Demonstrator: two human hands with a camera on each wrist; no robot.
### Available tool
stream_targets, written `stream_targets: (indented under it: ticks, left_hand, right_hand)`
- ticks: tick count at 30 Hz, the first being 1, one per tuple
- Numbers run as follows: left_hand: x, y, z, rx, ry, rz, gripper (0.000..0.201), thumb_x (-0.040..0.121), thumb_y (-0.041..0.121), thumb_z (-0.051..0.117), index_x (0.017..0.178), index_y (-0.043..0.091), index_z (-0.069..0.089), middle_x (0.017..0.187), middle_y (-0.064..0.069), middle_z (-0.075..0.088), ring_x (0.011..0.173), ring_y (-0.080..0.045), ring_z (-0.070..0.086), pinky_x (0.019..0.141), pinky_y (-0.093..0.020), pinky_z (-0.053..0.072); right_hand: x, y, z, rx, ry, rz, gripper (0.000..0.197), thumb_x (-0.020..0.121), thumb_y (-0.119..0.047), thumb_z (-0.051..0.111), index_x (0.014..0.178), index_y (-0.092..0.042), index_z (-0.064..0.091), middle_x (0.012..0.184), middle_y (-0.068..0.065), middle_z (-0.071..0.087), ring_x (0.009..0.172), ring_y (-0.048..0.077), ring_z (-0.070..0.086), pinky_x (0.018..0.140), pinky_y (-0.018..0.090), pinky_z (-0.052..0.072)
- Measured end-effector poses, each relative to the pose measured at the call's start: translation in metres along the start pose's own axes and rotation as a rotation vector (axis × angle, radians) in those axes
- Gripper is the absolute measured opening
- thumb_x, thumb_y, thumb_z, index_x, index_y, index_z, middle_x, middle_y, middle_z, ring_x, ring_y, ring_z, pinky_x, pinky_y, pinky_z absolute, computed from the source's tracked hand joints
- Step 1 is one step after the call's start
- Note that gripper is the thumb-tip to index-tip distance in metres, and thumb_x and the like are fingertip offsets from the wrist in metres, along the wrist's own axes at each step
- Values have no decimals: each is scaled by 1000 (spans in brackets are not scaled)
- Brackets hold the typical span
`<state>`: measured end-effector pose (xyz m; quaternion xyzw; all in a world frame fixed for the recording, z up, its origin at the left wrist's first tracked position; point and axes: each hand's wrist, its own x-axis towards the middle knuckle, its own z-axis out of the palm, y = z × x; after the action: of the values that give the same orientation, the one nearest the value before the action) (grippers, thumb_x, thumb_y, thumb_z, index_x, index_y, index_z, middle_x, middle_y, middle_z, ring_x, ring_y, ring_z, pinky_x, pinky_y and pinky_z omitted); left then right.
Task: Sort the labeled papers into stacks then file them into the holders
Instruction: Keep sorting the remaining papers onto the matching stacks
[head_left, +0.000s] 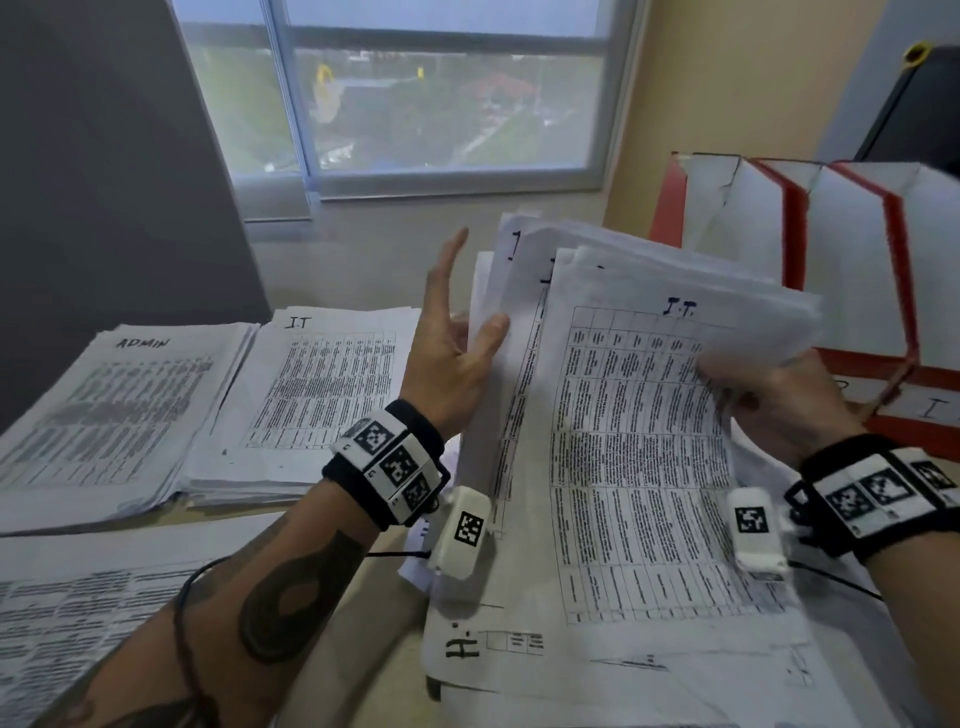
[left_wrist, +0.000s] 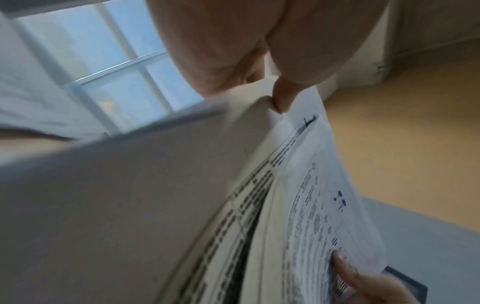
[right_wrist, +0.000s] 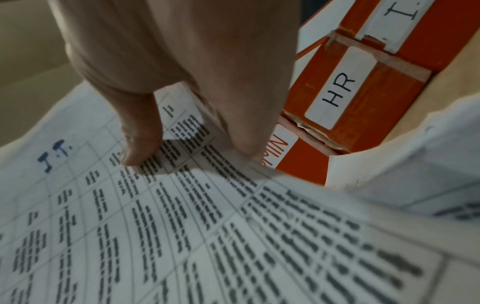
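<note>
Centrally, both hands lift a sheaf of I.T. papers (head_left: 649, 415) above the desk. Right hand (head_left: 779, 400) pinches its right edge, thumb on top. Left hand (head_left: 457, 358) thumbs the left edge, fingers splayed. ADMIN stack (head_left: 109, 415) and I.T stack (head_left: 311, 389) lie left; red holders (head_left: 795, 249) stand far right.

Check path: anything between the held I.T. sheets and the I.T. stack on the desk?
The left hand itself lies between the I.T. sheets, gripped by the right hand, and the I.T. stack. Nothing else visible blocks the way.
</note>
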<state>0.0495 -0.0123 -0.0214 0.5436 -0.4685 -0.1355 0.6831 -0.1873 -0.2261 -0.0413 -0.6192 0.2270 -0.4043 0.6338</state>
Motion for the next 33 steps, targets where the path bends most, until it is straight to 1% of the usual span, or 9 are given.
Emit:
stream_targets:
  ticks: [2,6,12,15,17,21,24,27,33]
  left_hand:
    - [1,2,0,24,-7,23,56,104,-4,53,148,28,38,103,-12,73,70,-4,72,65,-24,59]
    - [6,-1,-2,71,32,-1,45,101,10,65,129,42,51,124,-4,72,108,-18,73,88,-55,62]
    - [10,0,0,293,113,245,78,95,9,69,151,49,31,142,25,43,136,1,46,112,-33,45]
    - [10,1,1,359,151,317,77,93,5,70,150,42,34,153,15,38,148,-5,35,121,-32,35]
    - [11,-1,0,375,165,266,53,95,16,71,134,44,48,148,3,47,145,-19,43,114,-51,45]
    - [17,-4,-7,329,137,183,14,92,47,70,104,46,63,128,21,59,122,-22,63,92,-58,56]
    - [18,2,-11,238,-38,189,10,97,31,72,87,27,70,94,20,65,93,-6,67,79,-31,52]
    - [18,2,-12,306,-119,149,46,97,12,72,62,37,57,54,23,49,59,11,52,67,-7,37]
    - [15,-3,-11,215,59,5,12,83,33,87,74,34,79,72,23,73,84,1,69,93,-30,51]
  right_hand:
    - [-1,0,3,21,36,-40,76,66,-9,83,136,5,56,107,11,78,106,26,75,88,34,62]
    - [-2,-1,2,56,53,-100,61,77,6,71,136,4,56,112,14,76,113,31,72,89,34,61]
    - [-3,-4,3,3,37,-104,63,76,5,71,137,7,56,117,16,74,115,34,71,90,36,61]
    - [-6,-6,6,-5,30,-102,64,76,4,71,138,9,54,119,18,73,114,32,72,88,33,62]
    - [-9,-9,8,-16,7,-104,64,76,3,70,137,11,54,119,14,74,107,24,75,84,28,62]
    - [-11,-9,5,-48,-21,-100,62,75,1,71,134,12,55,112,11,76,101,21,77,78,24,62]
    - [-8,-5,-1,-42,-17,-99,61,75,2,71,134,10,56,108,11,78,103,25,76,80,28,62]
    - [-7,-2,-4,-39,-14,-98,61,76,1,72,134,9,56,109,13,78,106,30,75,81,31,63]
    - [0,9,-10,-107,79,-127,67,59,-33,98,111,0,72,112,19,77,107,36,75,90,44,62]
